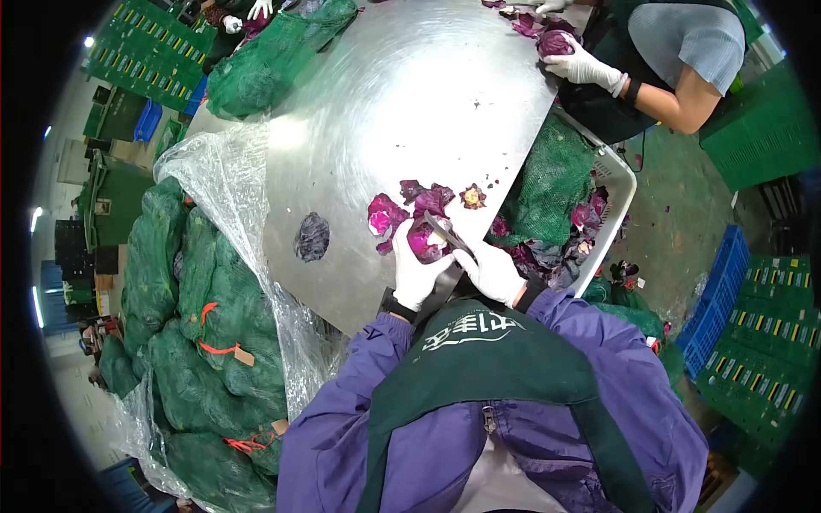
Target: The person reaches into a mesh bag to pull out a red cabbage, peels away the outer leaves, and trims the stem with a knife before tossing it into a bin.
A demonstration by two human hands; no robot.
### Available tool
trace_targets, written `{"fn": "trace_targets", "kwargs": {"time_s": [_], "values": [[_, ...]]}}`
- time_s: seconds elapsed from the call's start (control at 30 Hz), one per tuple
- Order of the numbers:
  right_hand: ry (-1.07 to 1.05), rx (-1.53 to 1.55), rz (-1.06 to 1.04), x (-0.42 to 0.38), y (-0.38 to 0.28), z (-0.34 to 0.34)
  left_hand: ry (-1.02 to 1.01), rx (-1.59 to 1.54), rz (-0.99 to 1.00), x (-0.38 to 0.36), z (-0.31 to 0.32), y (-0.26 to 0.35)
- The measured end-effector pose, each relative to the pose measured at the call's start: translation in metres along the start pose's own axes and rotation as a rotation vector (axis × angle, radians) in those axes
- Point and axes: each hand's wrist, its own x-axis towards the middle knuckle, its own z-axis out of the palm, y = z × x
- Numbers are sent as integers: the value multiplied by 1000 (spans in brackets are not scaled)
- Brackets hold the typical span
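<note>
A cut red cabbage point(423, 243) is held in my gloved left hand point(415, 267), whose fingers wrap round its left side over the metal table's near edge. My gloved right hand point(490, 269) is closed on a knife point(446, 232), with the blade against the cabbage's pale stem area. Loose purple leaves point(433, 199) lie just beyond my hands, beside a trimmed stem piece point(473, 197). Farther left on the metal table point(342, 154) rests a dark, wrapped-looking round thing point(312, 237).
Green net sacks point(214, 316) fill the left side, by plastic sheeting point(256, 231). A white bin point(617, 205) with netting and leaves stands right. A co-worker's gloved hand point(590, 68) holds a cabbage point(556, 44). Another person's gloved hand point(261, 8) shows at the top left.
</note>
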Motion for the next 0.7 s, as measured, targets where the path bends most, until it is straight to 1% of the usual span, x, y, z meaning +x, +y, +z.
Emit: {"fn": "trace_targets", "kwargs": {"time_s": [0.03, 0.07, 0.1, 0.13, 0.17, 0.2, 0.27, 0.3, 0.33, 0.4, 0.43, 0.47, 0.53, 0.57, 0.6, 0.67, 0.7], "values": [[-77, -68, 37, 4, 1, -1, -7, 16, 13, 3, -1, 1], [-79, -68, 32, 11, -1, -3, -12, 32, 30, 7, -3, 0], [-82, -79, 3, 17, -2, -5, -9, 33, 29, 9, -5, 0], [-85, -89, -24, 22, -4, -6, -55, -7, 36, 11, -7, -1], [3, -74, -170, 28, -1, -3, -102, -47, 43, 12, -9, -4], [2, -71, -170, 35, 3, -1, -103, -44, 42, 14, -11, -7], [-80, -114, -237, 49, 8, -1, -154, -97, 34, 21, -14, -12], [-55, -162, -276, 53, 7, -3, -208, -113, 21, 27, -17, -14], [-56, -161, -276, 59, 6, -4, -207, -112, 20, 32, -19, -15], [-114, -121, -215, 67, 5, -3, -270, -96, 12, 38, -22, -14], [-101, -119, -154, 69, 3, -2, -277, -91, -35, 38, -22, -13], [-101, -118, -157, 74, 5, 0, -275, -90, -34, 36, -21, -11], [-27, 31, 125, 90, 24, 11, -249, -12, 125, 30, -19, -9], [29, -105, -16, 94, 27, 15, -283, -84, 82, 28, -21, -12], [-13, 39, 97, 91, 33, 14, -279, -83, 82, 25, -24, -15], [81, 45, 55, 83, 31, 16, -279, -15, 135, 20, -29, -17], [-34, 133, 181, 80, 19, 9, -263, -5, 107, 17, -31, -16]]}}
